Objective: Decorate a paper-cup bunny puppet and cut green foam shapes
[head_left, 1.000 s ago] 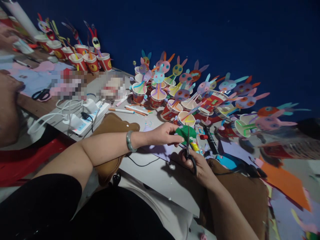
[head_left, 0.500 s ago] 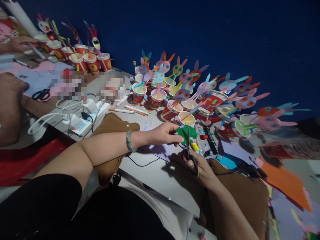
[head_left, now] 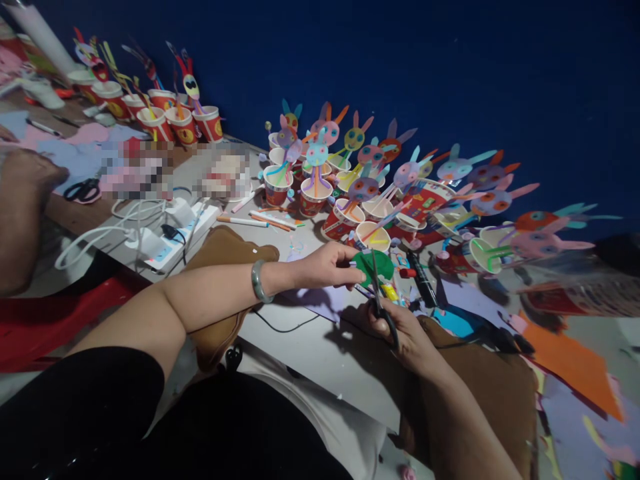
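Observation:
Between the thumb and fingers of my left hand is a piece of green paper, pinched at its left edge above the table. My right hand grips black-handled scissors, fingers in the loops. Their blades point up and away from me and lie across the green paper. Below my left wrist lies a sheet of purple paper. A small yellow item and a thick black marker are just right of the scissors.
Paper cups with paper rabbit figures crowd the table's back. A power strip with white cables stands left, brown cushions line the front edge, and orange paper lies right. Another person's hand rests at far left near scissors.
The scissors have tilted slightly and their blades have come closer together on the green paper. At far left, the other person's upper hand has drawn back out of view.

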